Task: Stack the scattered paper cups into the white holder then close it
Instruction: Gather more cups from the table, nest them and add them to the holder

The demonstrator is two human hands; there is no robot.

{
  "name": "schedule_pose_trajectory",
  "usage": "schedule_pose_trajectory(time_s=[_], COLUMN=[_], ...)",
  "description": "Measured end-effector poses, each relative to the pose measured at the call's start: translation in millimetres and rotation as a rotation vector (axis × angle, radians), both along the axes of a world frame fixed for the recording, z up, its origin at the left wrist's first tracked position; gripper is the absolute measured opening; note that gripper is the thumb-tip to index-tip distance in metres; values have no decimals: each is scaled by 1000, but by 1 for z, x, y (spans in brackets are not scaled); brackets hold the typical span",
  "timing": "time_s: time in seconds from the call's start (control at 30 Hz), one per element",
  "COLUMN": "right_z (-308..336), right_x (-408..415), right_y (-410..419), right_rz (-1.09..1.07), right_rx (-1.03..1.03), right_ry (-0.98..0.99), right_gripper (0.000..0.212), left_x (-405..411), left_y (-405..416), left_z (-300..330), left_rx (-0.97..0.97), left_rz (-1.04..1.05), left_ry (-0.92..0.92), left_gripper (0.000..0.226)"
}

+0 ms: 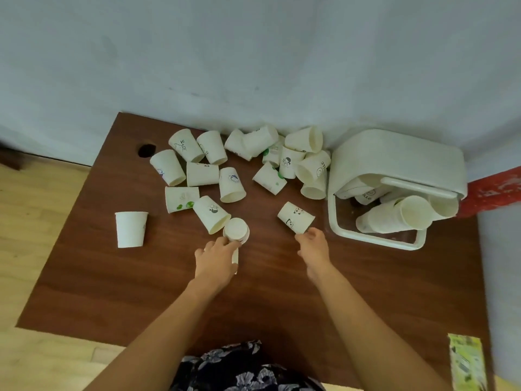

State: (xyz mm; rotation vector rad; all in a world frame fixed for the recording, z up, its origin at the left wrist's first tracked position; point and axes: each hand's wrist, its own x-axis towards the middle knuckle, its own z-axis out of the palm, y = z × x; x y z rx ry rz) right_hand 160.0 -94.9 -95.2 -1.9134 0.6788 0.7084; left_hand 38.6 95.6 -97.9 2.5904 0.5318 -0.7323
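Gathering cups: left hand (217,256) gripping a cup stack (236,232), right hand (313,244) loosely open, next grasping the panda cup (296,217).

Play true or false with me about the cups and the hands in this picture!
1. The left hand holds a cup. True.
2. The white holder is shut. False: its lid is up and cups lie inside.
3. The panda cup stands upright. False: it lies on its side, just beyond the right hand.
4. One plain cup stands apart near the table's left edge. True.
5. All the cups are already in the holder. False: many still lie scattered on the table.
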Motion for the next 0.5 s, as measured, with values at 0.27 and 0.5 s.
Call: schedule_pose_trajectory(time_s=[0.27, 0.5], right_z=[-29, 4], right_x=[-10, -17], right_y=[20, 15], right_rz=[-194, -165], right_rx=[3, -3], right_ry=[32, -131], right_gripper=[27, 10], left_x=[11, 27], left_y=[40, 36], left_z=[3, 26], left_rx=[-128, -103], left_rz=[-23, -42], left_ry=[-30, -73], left_gripper=[19, 23])
